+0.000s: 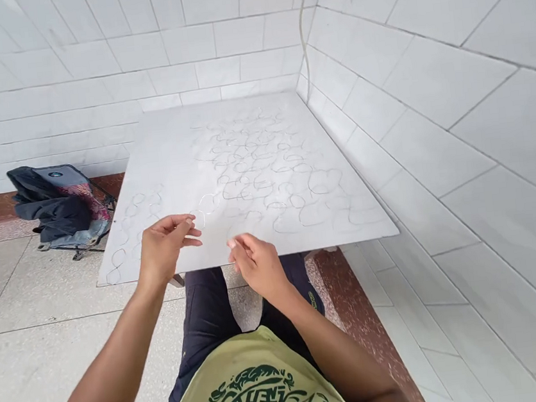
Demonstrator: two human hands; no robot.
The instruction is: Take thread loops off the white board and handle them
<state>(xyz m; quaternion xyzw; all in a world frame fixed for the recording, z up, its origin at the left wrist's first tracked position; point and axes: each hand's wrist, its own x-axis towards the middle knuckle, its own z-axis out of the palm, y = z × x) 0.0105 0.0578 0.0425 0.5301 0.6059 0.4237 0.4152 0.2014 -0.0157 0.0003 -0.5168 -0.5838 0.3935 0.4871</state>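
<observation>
My left hand [160, 244] is raised over the near edge of the white tabletop [159, 142], thumb and fingertips pinched. A thin, shiny curled wire [208, 196] runs out from those fingertips. To its right, my right hand [258, 263] is closed in a pinch at the table's front edge; anything between its fingers is too fine to make out. Many loose, curved thin wires [253, 157] lie scattered over the middle and right of the tabletop. Several wires twisted into figure-eight shapes [118, 258] lie along the left side.
White tiled walls [432, 111] border the table at the back and right. A pale cable [303, 35] hangs down in the corner. On the floor at the left stands a folding chair [74, 178] with dark clothing [53, 209] on it. My legs [207, 305] are under the table.
</observation>
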